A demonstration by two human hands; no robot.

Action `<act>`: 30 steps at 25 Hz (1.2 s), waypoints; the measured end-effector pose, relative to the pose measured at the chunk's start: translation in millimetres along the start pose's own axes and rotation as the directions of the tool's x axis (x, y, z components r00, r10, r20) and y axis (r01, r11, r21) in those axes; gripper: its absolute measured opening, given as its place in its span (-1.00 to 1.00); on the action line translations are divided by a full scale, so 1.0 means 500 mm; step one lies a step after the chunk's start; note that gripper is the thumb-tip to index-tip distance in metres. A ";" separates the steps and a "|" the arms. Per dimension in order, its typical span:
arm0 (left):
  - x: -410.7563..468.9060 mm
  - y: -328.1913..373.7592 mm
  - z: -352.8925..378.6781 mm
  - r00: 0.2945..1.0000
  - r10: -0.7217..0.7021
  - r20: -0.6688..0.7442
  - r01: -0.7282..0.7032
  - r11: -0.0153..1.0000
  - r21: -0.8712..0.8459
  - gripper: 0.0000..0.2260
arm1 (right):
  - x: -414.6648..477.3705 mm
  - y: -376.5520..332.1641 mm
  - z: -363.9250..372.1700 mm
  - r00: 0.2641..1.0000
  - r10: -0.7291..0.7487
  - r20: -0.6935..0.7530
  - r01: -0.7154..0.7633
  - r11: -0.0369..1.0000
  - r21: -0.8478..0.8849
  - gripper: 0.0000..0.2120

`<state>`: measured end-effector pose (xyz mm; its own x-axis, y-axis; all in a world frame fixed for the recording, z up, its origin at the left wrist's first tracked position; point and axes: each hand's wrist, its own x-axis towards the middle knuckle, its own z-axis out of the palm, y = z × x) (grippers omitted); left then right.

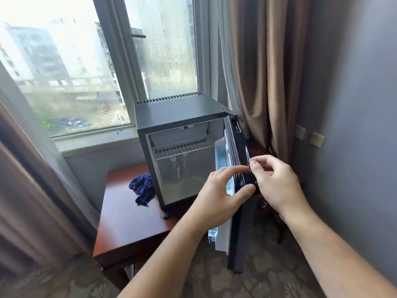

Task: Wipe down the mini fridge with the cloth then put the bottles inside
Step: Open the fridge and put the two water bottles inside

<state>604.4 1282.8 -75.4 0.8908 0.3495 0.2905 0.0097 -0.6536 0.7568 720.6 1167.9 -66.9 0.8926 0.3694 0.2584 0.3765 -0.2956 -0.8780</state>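
A black mini fridge stands on a red-brown wooden table under the window, its door swung open to the right. Inside, two blurred bottles stand at the back below a white wire shelf. A crumpled dark-blue cloth lies on the table just left of the fridge. My left hand pinches the door's free edge between thumb and forefinger. My right hand curls its fingers on the same edge from the outer side.
Brown curtains hang right behind the open door, and another curtain hangs at the left. A grey wall with two switch plates closes the right side. Patterned carpet lies below the table.
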 end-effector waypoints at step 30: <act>0.188 -0.423 -0.412 0.890 -0.381 -0.251 0.456 0.749 0.480 -0.27 | 0.180 -0.228 0.571 0.832 -0.022 0.555 0.398 0.720 -0.568 -0.38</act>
<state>592.2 1592.1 -87.5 0.6751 0.7285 0.1165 0.6316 -0.6523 0.4189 687.4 1486.5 -58.6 0.5967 0.8024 0.0103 0.7671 -0.5666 -0.3008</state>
